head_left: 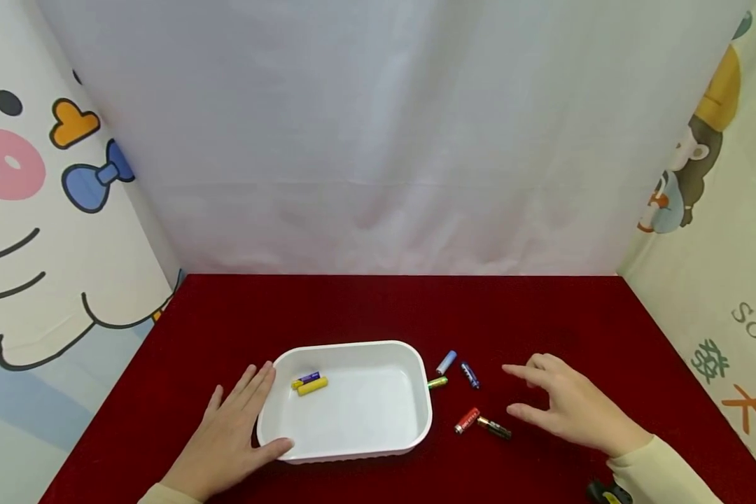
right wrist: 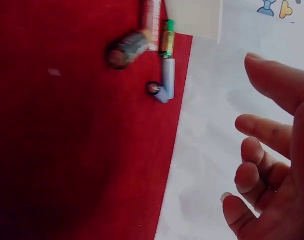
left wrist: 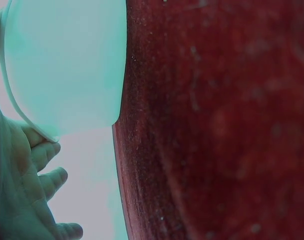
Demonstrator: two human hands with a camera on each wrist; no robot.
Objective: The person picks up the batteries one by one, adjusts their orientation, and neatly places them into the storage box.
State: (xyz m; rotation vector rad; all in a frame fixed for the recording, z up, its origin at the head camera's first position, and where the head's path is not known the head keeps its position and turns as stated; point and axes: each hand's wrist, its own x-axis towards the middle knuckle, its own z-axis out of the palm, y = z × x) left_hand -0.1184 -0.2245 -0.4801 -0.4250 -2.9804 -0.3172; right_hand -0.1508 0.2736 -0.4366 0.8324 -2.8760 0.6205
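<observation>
A white plastic tray rests on the red cloth, with a yellow battery and a purple-and-yellow battery lying in its left part. My left hand touches the tray's left side, fingers straight along the rim and thumb over the near left corner. To the right of the tray lie a light blue battery, a dark blue battery, a green battery, a red battery and a black-and-gold battery. Just right of these, my right hand hovers with nothing held, thumb and index finger apart.
Red cloth covers the table up to a white curtain at the back. Printed curtains hang on both sides. A small black object shows by the right sleeve at the near edge.
</observation>
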